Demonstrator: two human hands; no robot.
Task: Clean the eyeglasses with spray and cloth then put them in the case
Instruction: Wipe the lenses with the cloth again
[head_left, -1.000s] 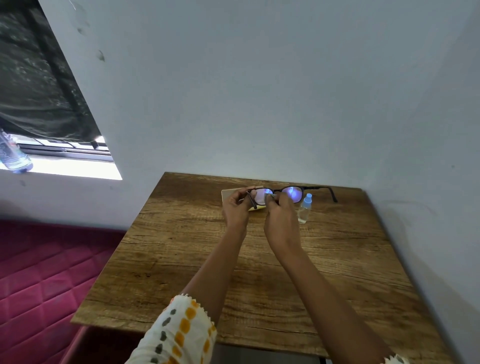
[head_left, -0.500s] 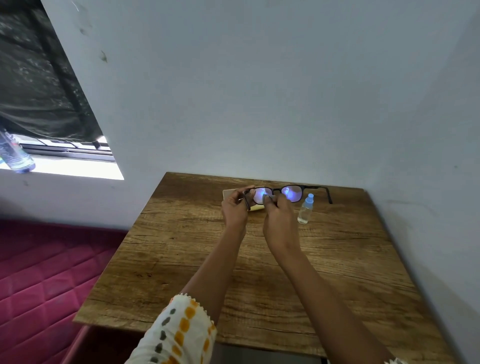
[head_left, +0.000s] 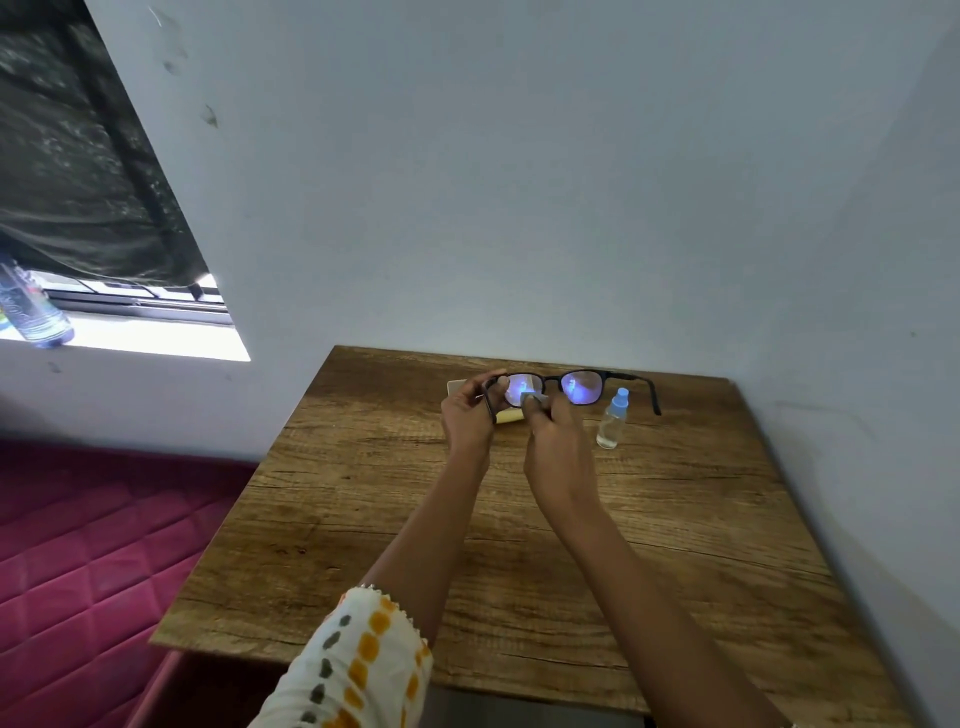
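Observation:
Black-framed eyeglasses (head_left: 582, 385) with bluish-glinting lenses are held up above the far part of the wooden table (head_left: 363, 519), arms unfolded. My left hand (head_left: 467, 415) grips the frame at its left end. My right hand (head_left: 558, 444) pinches a small pale cloth (head_left: 534, 398) against the left lens. A small clear spray bottle (head_left: 612, 425) with a blue cap stands upright on the table just right of my right hand. A pale yellowish case (head_left: 506, 417) lies flat behind my hands, mostly hidden by them.
The table sits in a corner, with white walls (head_left: 519, 208) behind it and to its right. A magenta quilted mattress (head_left: 78, 545) lies left of the table. A plastic bottle (head_left: 31, 312) stands on the window sill at far left.
The glasses have shifted slightly left and their right arm has swung a little. My right fingers have moved the cloth on the left lens.

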